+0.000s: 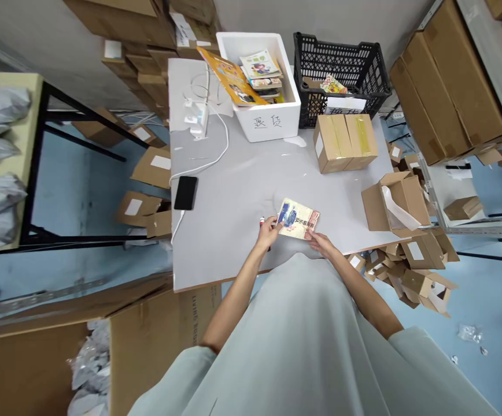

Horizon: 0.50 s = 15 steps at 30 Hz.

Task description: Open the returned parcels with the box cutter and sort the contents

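A small book with a cream, blue and red cover is held between my two hands over the front part of the grey table. My left hand is closed on its left edge, with the thumb on the cover. At its lower right corner, my right hand pinches the book. Beside my left hand a small red-tipped thing, perhaps a pen, shows in part; my hand hides the rest of it.
At the back stand a white foam box holding several books and a black plastic crate. Taped cartons and an open cardboard box are on the right. A phone and white cables lie left.
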{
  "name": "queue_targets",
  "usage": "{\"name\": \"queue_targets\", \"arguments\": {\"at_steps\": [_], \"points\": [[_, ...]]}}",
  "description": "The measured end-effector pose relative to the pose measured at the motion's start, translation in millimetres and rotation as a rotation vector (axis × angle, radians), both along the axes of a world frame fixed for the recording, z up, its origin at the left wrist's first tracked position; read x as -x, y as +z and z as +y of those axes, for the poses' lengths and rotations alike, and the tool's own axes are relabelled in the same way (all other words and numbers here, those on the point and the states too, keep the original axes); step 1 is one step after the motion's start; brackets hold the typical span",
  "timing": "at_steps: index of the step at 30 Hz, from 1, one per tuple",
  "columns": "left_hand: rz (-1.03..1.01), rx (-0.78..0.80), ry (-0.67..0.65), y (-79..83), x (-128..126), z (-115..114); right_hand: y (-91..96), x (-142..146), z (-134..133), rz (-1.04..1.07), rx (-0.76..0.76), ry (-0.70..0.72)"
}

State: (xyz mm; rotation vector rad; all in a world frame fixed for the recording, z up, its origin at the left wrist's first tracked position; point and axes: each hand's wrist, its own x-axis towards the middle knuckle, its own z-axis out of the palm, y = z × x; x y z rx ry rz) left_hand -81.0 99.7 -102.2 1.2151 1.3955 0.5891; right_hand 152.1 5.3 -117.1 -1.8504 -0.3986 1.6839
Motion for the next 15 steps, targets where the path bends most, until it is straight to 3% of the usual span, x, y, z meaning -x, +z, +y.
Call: {"name": "queue_targets", "arguments": {"at_steps": [3,6,10,15], "points": [[-0.196,0.011,0.166,16.2,-0.9,-24.6,13.6,7.9,16.0,0.217,-0.042,-0.081],[-0.425,0.119,0.243,31.1,-13.1,-53.3,32.0,14.4,32.0,0.435,-0.210,-0.127],[-0.591,0.259,0.256,48.4,-25.4,-82.1,54.1,7.0,46.0,0.442,-0.398,-0.052],[-0.630,0.209,0.460,64.6,-14.1,-82.7,81.7,-23.1,45.5,0.389,-0.453,0.126]]}}
